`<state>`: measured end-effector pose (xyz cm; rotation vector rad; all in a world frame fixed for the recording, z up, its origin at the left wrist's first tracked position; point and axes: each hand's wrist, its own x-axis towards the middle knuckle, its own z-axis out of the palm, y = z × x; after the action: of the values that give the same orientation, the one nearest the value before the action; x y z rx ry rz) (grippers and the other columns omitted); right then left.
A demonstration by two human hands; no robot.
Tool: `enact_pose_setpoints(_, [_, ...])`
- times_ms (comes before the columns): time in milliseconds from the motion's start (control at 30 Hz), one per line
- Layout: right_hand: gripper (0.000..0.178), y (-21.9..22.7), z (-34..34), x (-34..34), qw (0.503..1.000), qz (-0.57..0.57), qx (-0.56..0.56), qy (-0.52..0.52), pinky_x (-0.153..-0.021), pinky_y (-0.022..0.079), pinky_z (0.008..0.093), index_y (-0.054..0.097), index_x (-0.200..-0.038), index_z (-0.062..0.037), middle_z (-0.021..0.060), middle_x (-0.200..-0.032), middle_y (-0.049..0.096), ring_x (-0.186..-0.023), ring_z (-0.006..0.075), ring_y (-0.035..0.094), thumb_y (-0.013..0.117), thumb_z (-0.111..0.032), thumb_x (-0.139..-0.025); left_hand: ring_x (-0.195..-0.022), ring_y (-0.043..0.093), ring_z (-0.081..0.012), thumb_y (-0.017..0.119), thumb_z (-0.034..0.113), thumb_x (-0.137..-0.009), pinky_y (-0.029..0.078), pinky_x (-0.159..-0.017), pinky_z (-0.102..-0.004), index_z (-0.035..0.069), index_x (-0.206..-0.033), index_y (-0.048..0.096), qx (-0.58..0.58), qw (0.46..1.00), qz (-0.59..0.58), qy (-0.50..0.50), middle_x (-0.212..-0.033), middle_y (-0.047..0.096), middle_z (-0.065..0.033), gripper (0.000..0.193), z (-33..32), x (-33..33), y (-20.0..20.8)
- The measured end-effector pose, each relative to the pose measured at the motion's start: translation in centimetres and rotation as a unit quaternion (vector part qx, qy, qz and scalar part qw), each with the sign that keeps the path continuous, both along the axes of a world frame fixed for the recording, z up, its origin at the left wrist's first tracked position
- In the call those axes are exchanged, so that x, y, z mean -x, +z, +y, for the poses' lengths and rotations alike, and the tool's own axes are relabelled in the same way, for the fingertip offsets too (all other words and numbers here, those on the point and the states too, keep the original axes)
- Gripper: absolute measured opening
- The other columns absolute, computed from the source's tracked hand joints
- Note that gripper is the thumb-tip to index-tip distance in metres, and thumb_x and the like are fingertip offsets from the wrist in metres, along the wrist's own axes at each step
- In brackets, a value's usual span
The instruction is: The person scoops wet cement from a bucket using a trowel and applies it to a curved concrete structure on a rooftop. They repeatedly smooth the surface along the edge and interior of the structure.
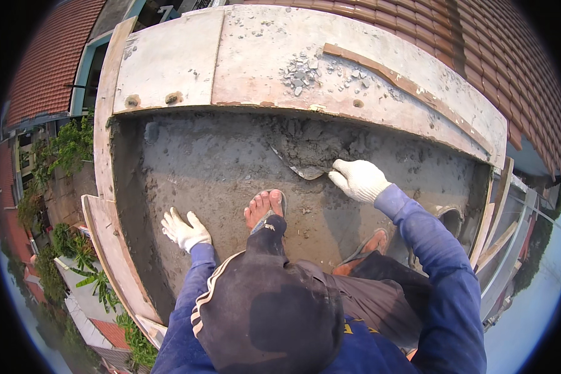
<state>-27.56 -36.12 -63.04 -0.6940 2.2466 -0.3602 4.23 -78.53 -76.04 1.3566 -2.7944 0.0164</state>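
Note:
My right hand (359, 179), in a white work glove, grips the handle of a trowel (296, 163) whose blade lies in a heap of wet grey mortar (305, 142) against the far wall of the form. Also gloved in white, my left hand (184, 229) rests flat on the damp cement floor (212, 168), fingers spread, holding nothing. I squat with my sandalled feet (265, 209) on the cement between the two hands.
Pale formwork boards (168, 62) edge the cement bed at the back and left, with mortar crumbs (299, 71) on top. A round pipe opening (450, 218) sits at the right. Red tiled roofs (511, 56) and plants far below (68, 146) surround this high ledge.

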Motion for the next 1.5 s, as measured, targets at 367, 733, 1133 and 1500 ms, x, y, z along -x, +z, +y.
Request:
enact_pose_setpoints(367, [0.034, 1.0, -0.3, 1.3, 0.991, 0.129, 0.045, -0.007, -0.076, 0.059, 0.0538, 0.070, -0.109, -0.0072, 0.0181, -0.086, 0.075, -0.085, 0.0420, 0.075, 0.063, -0.041, -0.110, -0.165, 0.033, -0.0423, 0.068, 0.039, -0.104, 0.017, -0.139, -0.0558, 0.006, -0.163, 0.055, 0.005, 1.000, 0.010, -0.004, -0.173, 0.046, -0.0227, 0.069, 0.2, -0.2, -0.3])
enact_pose_setpoints(733, [0.026, 22.2, 14.0, -4.8, 0.988, 0.122, -0.026, -0.090, -0.073, 0.059, 0.0439, 0.074, -0.113, -0.0021, 0.0160, -0.091, 0.074, -0.080, 0.0374, 0.076, 0.078, -0.022, -0.096, -0.165, 0.034, -0.0410, 0.061, 0.045, -0.109, 0.018, -0.138, -0.0566, 0.009, -0.166, 0.052, 0.008, 1.000, -0.024, -0.005, -0.175, 0.044, -0.0211, 0.067, -0.3, -0.1, -0.5])
enact_pose_setpoints(1133, [0.037, 19.2, 32.0, -28.7, 0.843, 0.245, -0.304, -0.370, -0.078, 0.060, 0.0466, 0.068, -0.132, -0.0076, 0.0111, -0.101, 0.073, -0.090, 0.0324, 0.078, 0.078, -0.020, -0.098, -0.165, 0.035, -0.0402, 0.058, 0.048, -0.111, 0.021, -0.137, -0.0562, 0.009, -0.164, 0.054, 0.070, 0.991, -0.028, 0.106, -0.174, 0.046, -0.0204, 0.066, 0.8, 2.7, -2.7])
enact_pose_setpoints(1500, [0.039, 21.1, 22.2, -11.7, 0.921, 0.156, -0.071, -0.350, -0.083, 0.060, 0.0413, 0.067, -0.130, 0.0005, 0.0193, -0.103, 0.075, -0.088, 0.0367, 0.077, 0.079, -0.016, -0.096, -0.163, 0.037, -0.0400, 0.049, 0.057, -0.114, 0.024, -0.134, -0.0583, 0.011, -0.165, 0.053, 0.071, 0.982, -0.015, 0.172, -0.174, 0.046, -0.0195, 0.070, 5.3, 6.5, -2.4])
